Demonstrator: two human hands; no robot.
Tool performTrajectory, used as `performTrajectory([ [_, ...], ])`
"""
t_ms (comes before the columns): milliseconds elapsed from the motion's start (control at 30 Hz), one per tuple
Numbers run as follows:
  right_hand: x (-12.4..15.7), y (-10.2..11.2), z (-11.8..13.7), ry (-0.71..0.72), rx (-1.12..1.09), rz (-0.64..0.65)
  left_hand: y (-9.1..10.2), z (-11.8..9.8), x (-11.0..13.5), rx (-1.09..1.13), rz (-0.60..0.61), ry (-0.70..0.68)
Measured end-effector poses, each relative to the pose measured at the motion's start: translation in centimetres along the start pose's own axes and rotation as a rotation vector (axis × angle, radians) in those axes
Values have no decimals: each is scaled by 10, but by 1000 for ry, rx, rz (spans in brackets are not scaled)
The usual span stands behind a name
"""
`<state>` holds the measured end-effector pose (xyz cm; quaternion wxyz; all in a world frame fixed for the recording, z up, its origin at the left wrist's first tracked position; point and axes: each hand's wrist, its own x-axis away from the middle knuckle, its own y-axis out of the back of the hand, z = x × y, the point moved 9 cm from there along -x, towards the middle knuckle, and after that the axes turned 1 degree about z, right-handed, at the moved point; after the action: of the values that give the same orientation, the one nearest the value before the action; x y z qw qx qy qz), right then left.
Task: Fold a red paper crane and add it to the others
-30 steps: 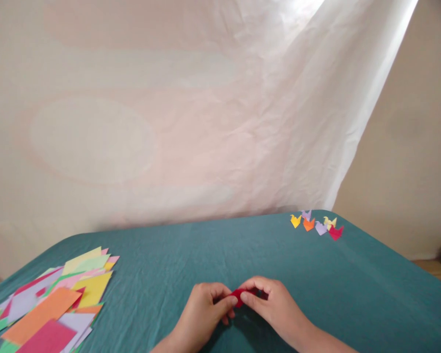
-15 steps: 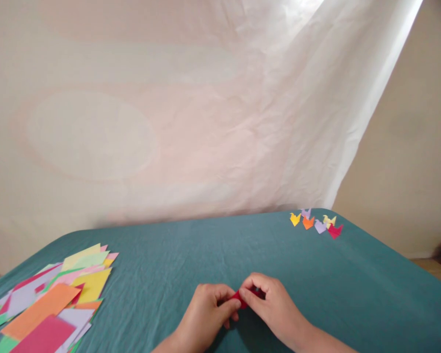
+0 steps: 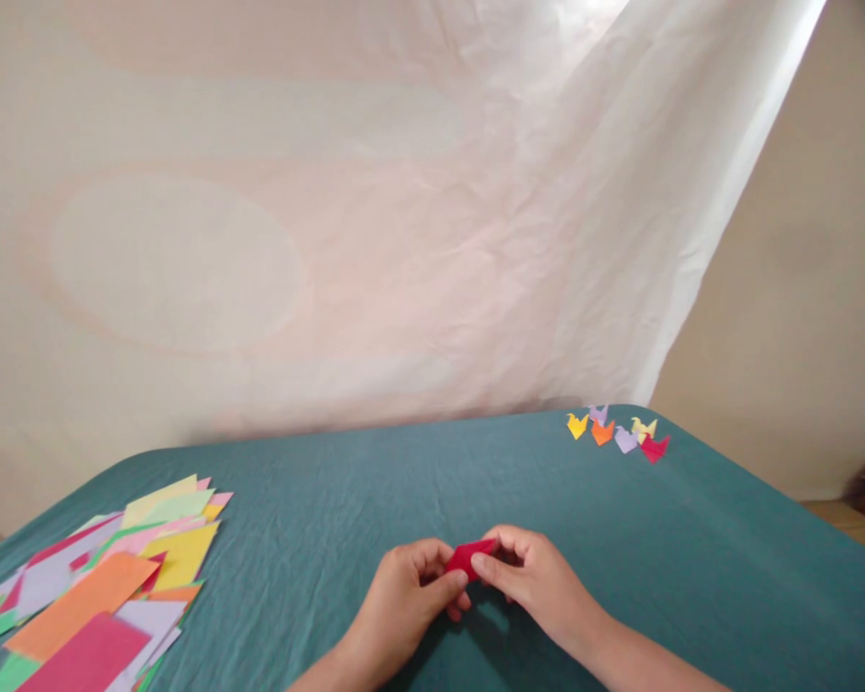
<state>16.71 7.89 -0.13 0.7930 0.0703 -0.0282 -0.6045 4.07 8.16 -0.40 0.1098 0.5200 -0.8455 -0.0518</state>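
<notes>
A small folded piece of red paper (image 3: 468, 556) is held between my two hands, a little above the table's near middle. My left hand (image 3: 419, 588) pinches its left end with thumb and fingers. On the right end, my right hand (image 3: 530, 567) grips it, thumb in front and fingers behind. Parts of the paper are covered by my fingertips, so its full shape is hidden.
Loose sheets of coloured paper (image 3: 93, 605) lie in an overlapping pile at the left. Several small folded paper birds (image 3: 603, 432) sit at the table's far right corner. A green cloth (image 3: 332, 509) covers the table, and a pale sheet (image 3: 404, 240) hangs behind it.
The red paper has been turned and raised slightly, so more of its face shows. My right hand has shifted a little right and up; both hands keep hold.
</notes>
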Motion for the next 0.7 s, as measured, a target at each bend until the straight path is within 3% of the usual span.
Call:
performTrajectory([
  [233,5,-5,11,78,275,-40,8,-22,8,-296,-114,-104],
  [467,7,-10,23,146,306,-30,16,-18,5,-154,-204,-73],
  [700,7,-8,18,165,322,-44,9,-1,-2,71,-76,-17],
])
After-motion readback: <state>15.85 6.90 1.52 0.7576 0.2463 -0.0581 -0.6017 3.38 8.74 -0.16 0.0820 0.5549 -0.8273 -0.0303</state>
